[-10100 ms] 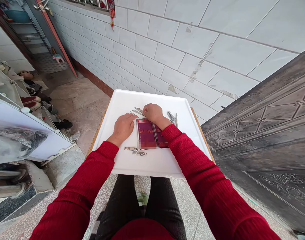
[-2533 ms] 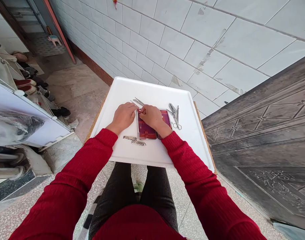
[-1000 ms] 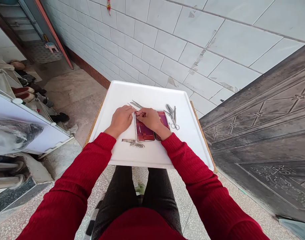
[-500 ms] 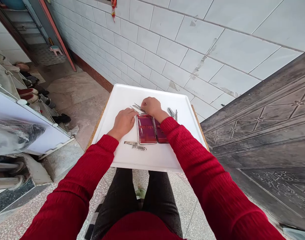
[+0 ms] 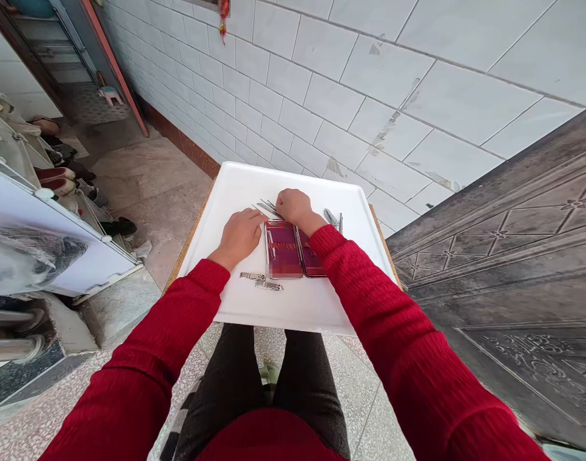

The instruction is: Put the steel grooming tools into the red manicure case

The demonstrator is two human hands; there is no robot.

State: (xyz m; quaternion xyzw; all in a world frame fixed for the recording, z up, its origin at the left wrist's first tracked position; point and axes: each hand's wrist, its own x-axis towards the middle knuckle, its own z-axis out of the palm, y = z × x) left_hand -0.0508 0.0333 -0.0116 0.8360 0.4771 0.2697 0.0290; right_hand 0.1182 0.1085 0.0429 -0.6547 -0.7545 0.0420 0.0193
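Note:
An open manicure case [image 5: 284,250] with a purple-red lining and a row of elastic loops lies on a white tray [image 5: 247,307]. A slim metal tool lies along its left side. My left hand [image 5: 242,235] rests flat, fingers stretched to the case's upper left corner. Just above the case, my right hand [image 5: 293,206] is closed, its fingertips down at a bunch of thin metal manicure tools [image 5: 268,206]; what they pinch is hidden. Two nail clippers [image 5: 269,285] lie below the case. More metal tools [image 5: 332,219] sit right of my right wrist.
The tray stands on a wooden-edged table [image 5: 193,230] against a white tiled wall [image 5: 283,83]. A carved grey panel [image 5: 504,243] rises at the right. At the left stands a rack with shoes [image 5: 57,182]; a small stool [image 5: 110,96] is farther back.
The whole view has shifted slightly. My right hand stays over the thin tools, which show a little more spread out beside its fingers. My left hand stays by the case corner.

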